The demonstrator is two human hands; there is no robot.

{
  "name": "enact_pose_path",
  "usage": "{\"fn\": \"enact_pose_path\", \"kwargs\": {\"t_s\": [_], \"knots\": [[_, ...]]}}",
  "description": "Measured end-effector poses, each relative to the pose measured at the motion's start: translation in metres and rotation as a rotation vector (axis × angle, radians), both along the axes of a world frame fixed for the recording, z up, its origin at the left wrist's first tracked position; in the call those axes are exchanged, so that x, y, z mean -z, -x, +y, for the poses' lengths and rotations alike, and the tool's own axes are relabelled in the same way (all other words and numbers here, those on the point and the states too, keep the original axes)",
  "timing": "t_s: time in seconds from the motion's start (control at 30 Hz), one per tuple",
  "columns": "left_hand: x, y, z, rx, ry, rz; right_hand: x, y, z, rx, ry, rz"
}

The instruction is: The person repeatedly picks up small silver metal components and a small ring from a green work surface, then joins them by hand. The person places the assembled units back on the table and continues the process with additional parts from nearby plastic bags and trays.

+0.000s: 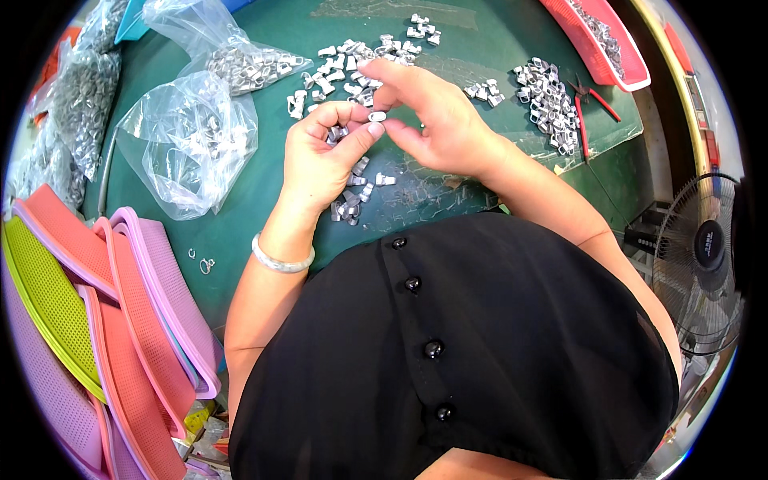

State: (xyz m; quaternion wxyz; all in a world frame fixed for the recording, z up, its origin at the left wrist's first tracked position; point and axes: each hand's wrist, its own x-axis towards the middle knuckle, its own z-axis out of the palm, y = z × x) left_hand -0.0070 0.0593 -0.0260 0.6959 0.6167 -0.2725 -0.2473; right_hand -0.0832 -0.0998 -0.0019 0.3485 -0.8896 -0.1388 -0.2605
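Note:
Between the thumb and fingertips of my left hand (pixel 320 154) is a small silver metal clasp (pixel 376 117) with an oval opening. My right hand (pixel 438 120) hovers just right of it, index finger stretched out and thumb apart, with nothing visible in its grip. Whether its curled fingers touch the clasp I cannot tell. Beyond both hands lies a loose pile of similar metal clasps (pixel 340 66). Several more clasps (pixel 350 206) lie below my left hand, close to my body; some are partly hidden by the hand.
On the green table (pixel 264 172) are two clear plastic bags (pixel 192 144) of metal parts, a dense clasp pile (pixel 548 104), red-handled pliers (pixel 588 108) and a pink basket (pixel 596 48). Colourful plastic baskets (pixel 120 312) stack at left; a fan (pixel 704 248) stands at right.

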Motion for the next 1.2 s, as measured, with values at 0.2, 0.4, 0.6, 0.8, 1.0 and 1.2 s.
{"fn": "enact_pose_path", "kwargs": {"t_s": [0.2, 0.4, 0.6, 0.8, 1.0, 1.2], "knots": [[-0.0044, 0.0003, 0.0016, 0.006, -0.081, 0.009, -0.0032, -0.0024, 0.0023, 0.011, 0.228, -0.185], [-0.0074, 0.0028, 0.0018, -0.005, -0.106, -0.067, -0.0008, -0.002, 0.0006, 0.006, 0.23, -0.175], [-0.0034, 0.004, 0.0008, -0.04, -0.058, -0.013, -0.0047, -0.0004, 0.003, -0.003, 0.092, -0.087], [-0.0015, 0.0015, 0.0032, -0.001, 0.068, 0.156, 0.0027, 0.0039, 0.001, -0.03, -0.349, 0.118], [-0.0021, 0.0008, 0.0048, 0.031, 0.058, 0.191, 0.0005, 0.0045, -0.0011, -0.042, -0.383, 0.146], [-0.0016, 0.0012, 0.004, 0.017, 0.047, 0.211, 0.0021, 0.0037, -0.0001, -0.084, -0.59, 0.232]]}}
